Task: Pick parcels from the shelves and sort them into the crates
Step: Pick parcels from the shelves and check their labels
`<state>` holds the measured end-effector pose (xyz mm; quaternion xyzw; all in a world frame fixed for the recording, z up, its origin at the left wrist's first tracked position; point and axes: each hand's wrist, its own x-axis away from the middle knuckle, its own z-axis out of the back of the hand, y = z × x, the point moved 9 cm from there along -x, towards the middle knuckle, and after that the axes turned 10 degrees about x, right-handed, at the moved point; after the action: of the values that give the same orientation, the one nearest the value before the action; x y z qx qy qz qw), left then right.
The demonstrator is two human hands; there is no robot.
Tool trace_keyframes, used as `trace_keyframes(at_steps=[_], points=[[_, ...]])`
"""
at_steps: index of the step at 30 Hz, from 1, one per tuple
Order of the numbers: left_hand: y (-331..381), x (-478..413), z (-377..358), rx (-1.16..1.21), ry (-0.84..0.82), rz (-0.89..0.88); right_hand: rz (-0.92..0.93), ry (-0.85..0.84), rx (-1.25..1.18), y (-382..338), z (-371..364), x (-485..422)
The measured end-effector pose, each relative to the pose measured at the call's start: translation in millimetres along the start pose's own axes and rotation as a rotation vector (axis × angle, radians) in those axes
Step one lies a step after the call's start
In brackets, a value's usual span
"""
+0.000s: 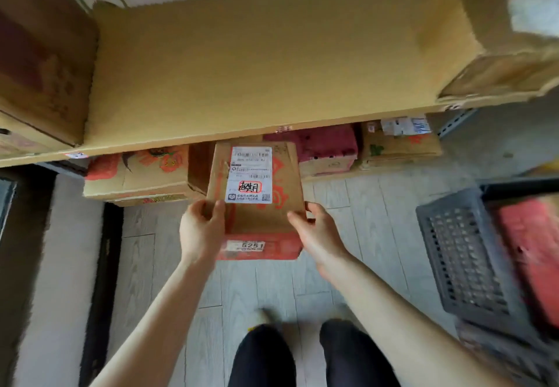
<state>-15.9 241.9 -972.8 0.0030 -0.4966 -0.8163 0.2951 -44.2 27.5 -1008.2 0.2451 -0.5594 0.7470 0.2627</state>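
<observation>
The left hand (pixel 201 229) reached forward on a straight bare forearm, thumb on top and fingers curled round the near left corner of the cardboard parcel (pixel 286 193). The parcel hung level between both grips, its white label (pixel 249 175) facing up. The right hand (pixel 317 232) clasped the near right corner, wrist angled inward. A grey crate (pixel 453 250) stood well right of that grip.

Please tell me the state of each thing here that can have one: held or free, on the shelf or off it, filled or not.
labelled parcel: sealed, held in front of the lower shelf
left hand: grips the parcel's near left corner
right hand: grips its near right corner
grey crate: holds a red parcel
flower-print box: on the lower shelf, untouched
</observation>
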Motion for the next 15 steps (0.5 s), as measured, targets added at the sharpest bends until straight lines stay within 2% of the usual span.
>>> trace_keyframes(at_steps=[5, 11, 15], points=[[66.1, 85.9, -63.9, -0.122, -0.281, 0.0, -0.224, 0.224, -0.191, 30.7, 108.6, 84.6], [119.5, 204.4, -177.5, -0.226, -0.7, -0.123, -0.426, 0.562, -0.489, 103.8, 226.7, 187.8], [138.6, 306.1, -235.4, -0.3, -0.902, -0.249, -0.48, 0.745, -0.652, 164.5, 281.3, 264.8]])
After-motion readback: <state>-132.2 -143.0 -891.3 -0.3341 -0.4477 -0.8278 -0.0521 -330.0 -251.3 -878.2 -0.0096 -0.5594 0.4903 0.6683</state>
